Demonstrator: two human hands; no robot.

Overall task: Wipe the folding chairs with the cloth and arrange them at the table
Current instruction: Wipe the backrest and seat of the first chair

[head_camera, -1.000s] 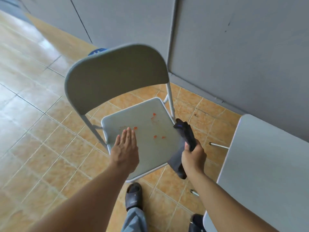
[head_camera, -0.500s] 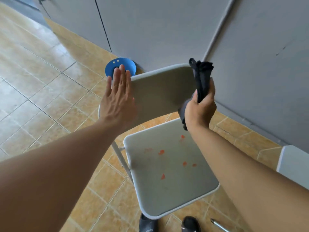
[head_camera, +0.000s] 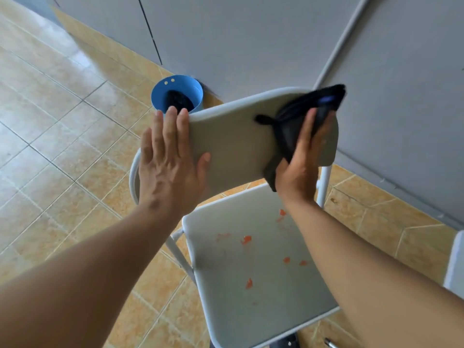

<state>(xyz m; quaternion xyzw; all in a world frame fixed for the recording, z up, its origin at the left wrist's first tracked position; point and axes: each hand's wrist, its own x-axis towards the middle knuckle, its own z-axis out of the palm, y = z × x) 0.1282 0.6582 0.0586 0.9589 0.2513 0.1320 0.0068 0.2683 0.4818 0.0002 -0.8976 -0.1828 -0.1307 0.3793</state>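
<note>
While the left hand (head_camera: 170,169) lies flat and open against the folding chair's (head_camera: 256,259) backrest (head_camera: 233,144) — its long axis running left to right — the right hand (head_camera: 301,162) presses the dark cloth (head_camera: 298,119) there.

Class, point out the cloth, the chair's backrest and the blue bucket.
cloth (head_camera: 296,124), head view, on its dark bunched middle.
backrest (head_camera: 233,144), head view, on its bare front face.
blue bucket (head_camera: 160,94), head view, on its inner wall.

We see no readable text, labels, brands or numbers: nothing on the chair (head_camera: 251,259), cloth (head_camera: 298,121), blue bin (head_camera: 175,91) or wall (head_camera: 251,33).
</note>
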